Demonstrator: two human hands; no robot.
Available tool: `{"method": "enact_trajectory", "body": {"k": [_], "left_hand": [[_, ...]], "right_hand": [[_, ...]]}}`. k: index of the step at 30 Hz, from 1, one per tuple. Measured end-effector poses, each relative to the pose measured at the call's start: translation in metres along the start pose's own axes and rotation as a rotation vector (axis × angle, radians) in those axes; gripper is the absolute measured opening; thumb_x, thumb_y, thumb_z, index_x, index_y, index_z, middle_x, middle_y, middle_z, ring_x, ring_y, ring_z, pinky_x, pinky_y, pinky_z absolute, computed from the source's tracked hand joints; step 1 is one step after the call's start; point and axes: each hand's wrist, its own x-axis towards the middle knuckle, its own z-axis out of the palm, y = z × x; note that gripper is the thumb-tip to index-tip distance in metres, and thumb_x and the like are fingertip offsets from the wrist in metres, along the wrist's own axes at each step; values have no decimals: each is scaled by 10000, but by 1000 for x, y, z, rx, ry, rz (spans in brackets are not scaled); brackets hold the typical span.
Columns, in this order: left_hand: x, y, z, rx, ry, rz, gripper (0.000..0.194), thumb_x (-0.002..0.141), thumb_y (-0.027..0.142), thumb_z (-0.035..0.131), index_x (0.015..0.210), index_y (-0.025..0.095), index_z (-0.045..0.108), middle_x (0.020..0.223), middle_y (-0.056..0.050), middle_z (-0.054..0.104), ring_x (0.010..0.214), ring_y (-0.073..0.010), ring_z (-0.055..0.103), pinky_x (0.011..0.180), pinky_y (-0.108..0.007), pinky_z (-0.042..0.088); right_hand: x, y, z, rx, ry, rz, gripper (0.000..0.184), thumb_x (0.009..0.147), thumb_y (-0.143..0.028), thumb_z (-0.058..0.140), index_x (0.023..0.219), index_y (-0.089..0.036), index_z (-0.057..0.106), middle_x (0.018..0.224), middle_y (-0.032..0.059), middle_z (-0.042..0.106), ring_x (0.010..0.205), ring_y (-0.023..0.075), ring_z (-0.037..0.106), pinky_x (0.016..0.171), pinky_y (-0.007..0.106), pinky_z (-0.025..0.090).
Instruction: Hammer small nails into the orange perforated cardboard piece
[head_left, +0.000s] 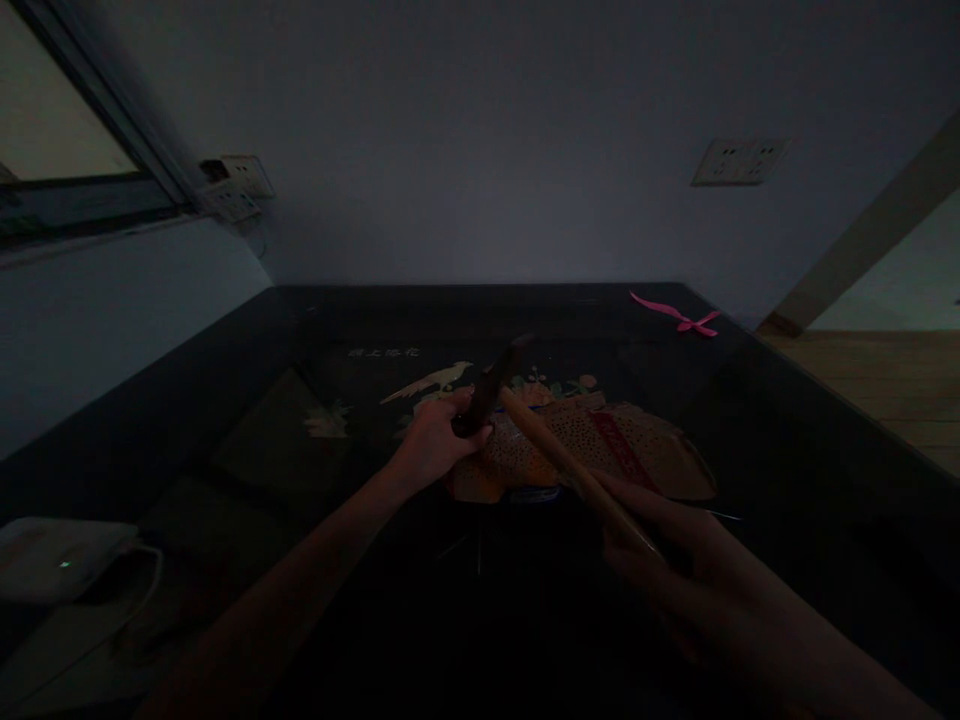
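Observation:
In the head view my left hand [439, 440] is closed around a dark, slightly curved, stick-like piece [491, 385] that slants up to the right. My right hand [675, 560] grips a light-brown wooden stick [570, 465], slanting up to the left. The stick's far end meets or overlaps the dark piece; dim light hides whether they touch. Under both lies an orange-brown, dark-dotted packet [592, 440] with a red band. Small pale slivers [478, 553] show on the black table in front of it.
The black table [315, 320] bears a printed bird and flowers. A pink ribbon [679, 315] lies at the far right corner. At the left edge sits a white device [67, 560] with a cable and a small green light. Wall sockets [739, 162] are behind.

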Motion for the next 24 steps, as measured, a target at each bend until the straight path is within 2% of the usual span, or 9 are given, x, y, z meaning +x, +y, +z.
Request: {"method": "enact_trajectory", "body": {"k": [3, 6, 8, 13, 18, 24], "left_hand": [[0, 0, 1, -4, -7, -10, 192, 714, 196, 614, 896, 167, 666, 898, -45, 717, 843, -207, 664, 786, -328, 523], [0, 0, 1, 8, -8, -17, 119, 716, 202, 610, 819, 169, 660, 811, -32, 708, 816, -206, 663, 767, -318, 523], [0, 0, 1, 11, -6, -16, 80, 715, 205, 608, 772, 171, 652, 774, -29, 699, 795, -205, 661, 755, -317, 522], [0, -1, 1, -19, -9, 16, 175, 712, 199, 601, 875, 168, 657, 954, -52, 701, 901, -211, 654, 823, -334, 502], [0, -2, 1, 0, -25, -36, 105, 721, 212, 602, 789, 150, 653, 801, -42, 694, 756, -191, 651, 701, -297, 505], [1, 2, -1, 68, -47, -51, 118, 730, 202, 601, 819, 141, 650, 833, -37, 694, 760, -180, 642, 703, -281, 495]], "right_hand": [[0, -1, 0, 0, -17, 11, 465, 842, -419, 561, 1279, -262, 593, 1014, 37, 733, 863, 238, 697, 712, 318, 601], [-1, -1, 0, -2, 12, 17, 491, 832, -462, 568, 1276, -255, 598, 1000, 47, 736, 816, 238, 701, 655, 308, 608], [-2, 0, -1, -13, 52, 14, 496, 819, -469, 587, 1269, -259, 604, 1041, 52, 726, 854, 243, 693, 687, 315, 604], [-1, 1, 0, 12, -35, 37, 476, 851, -416, 559, 1300, -258, 573, 950, 46, 737, 730, 208, 696, 592, 284, 598], [-4, -2, -2, -28, 82, 11, 492, 811, -485, 594, 1247, -260, 625, 1079, 58, 724, 922, 270, 684, 787, 355, 585], [0, -3, -2, -2, 14, -8, 476, 811, -451, 596, 1233, -236, 636, 991, 55, 748, 882, 266, 697, 718, 339, 603]]}}
